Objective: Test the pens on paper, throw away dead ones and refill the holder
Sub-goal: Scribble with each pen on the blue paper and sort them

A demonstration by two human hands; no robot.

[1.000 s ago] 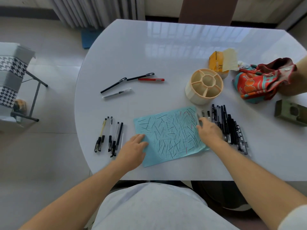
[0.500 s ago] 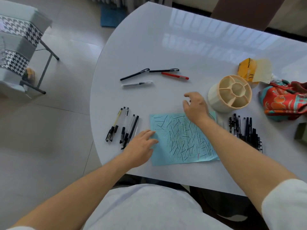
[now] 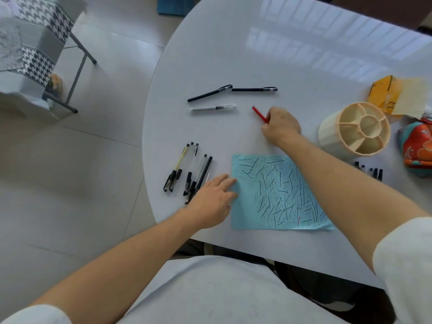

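head view – right hand (image 3: 281,127) grips one red pen (image 3: 259,114) – left hand (image 3: 214,203) flat on one paper (image 3: 278,195)

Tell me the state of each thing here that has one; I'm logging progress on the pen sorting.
Right hand: grip closed on the red pen.
Red pen: held, far end angled up-left.
Left hand: flat, fingertips pressing the blue paper's left edge.
Blue paper: lying flat, covered in test strokes.
Pen holder: upright, visible compartments empty.
Clear pen: lying flat, capped.
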